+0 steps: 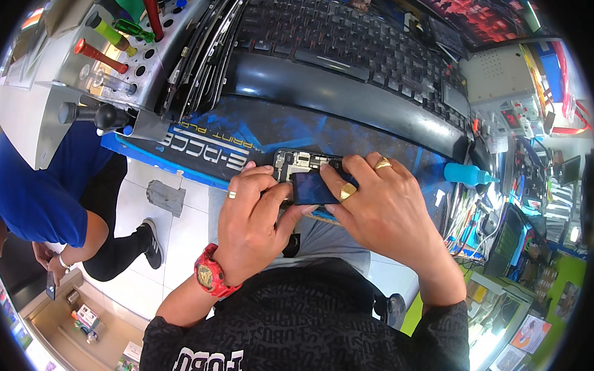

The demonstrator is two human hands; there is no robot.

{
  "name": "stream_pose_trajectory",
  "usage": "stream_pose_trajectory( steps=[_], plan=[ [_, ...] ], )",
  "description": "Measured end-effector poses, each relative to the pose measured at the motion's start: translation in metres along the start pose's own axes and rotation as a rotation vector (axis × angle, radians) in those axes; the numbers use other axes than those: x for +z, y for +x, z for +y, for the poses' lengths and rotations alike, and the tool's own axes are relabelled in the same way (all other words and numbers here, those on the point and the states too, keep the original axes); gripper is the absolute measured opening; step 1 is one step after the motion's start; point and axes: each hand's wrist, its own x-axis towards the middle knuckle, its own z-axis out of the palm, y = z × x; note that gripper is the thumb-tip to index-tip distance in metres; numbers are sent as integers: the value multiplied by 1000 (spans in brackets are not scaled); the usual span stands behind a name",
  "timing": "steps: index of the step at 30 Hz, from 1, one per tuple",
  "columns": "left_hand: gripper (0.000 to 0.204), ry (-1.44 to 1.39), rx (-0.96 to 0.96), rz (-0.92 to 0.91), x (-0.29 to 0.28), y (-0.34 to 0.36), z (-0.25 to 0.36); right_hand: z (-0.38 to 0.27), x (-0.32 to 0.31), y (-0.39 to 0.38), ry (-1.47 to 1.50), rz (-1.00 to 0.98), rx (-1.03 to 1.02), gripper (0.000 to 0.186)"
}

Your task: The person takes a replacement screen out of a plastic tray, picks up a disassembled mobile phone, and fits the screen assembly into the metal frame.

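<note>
An opened smartphone [281,161] with bare metal and circuit parts showing is held at the front edge of the bench. Over its lower part lies a dark, glossy flat rectangle [308,189]; whether it is a screen or a battery, I cannot tell. My left hand [248,210], wearing a ring and a red watch [215,275], grips the phone's left end, its thumb near the dark piece's lower edge. My right hand [384,201], with two gold rings, closes round the right end, a finger pressed against the dark piece. The phone's right end is hidden beneath those fingers.
A blue-black mat [296,127] covers the bench before a black keyboard [343,48]. Thin dark panels [207,52] and a tool rack [147,59] stand left. A blue bottle [466,174] and power supply [507,82] are right. A person in blue [42,181] sits at left.
</note>
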Motion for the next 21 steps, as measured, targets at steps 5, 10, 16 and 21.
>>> stream_pose_trajectory(
  steps=[5,10,16,21],
  plan=[
    [37,-34,-31,16,-1,-1,3,-3,4,-15,88,119,34,42],
    [36,-28,-33,7,-1,0,2,-10,17,-24,138,190,81,41],
    [35,-5,-24,6,-2,1,3,-17,27,-29,174,241,132,43],
    [36,33,0,-10,-3,2,5,-19,28,-30,175,254,131,44]
  ],
)
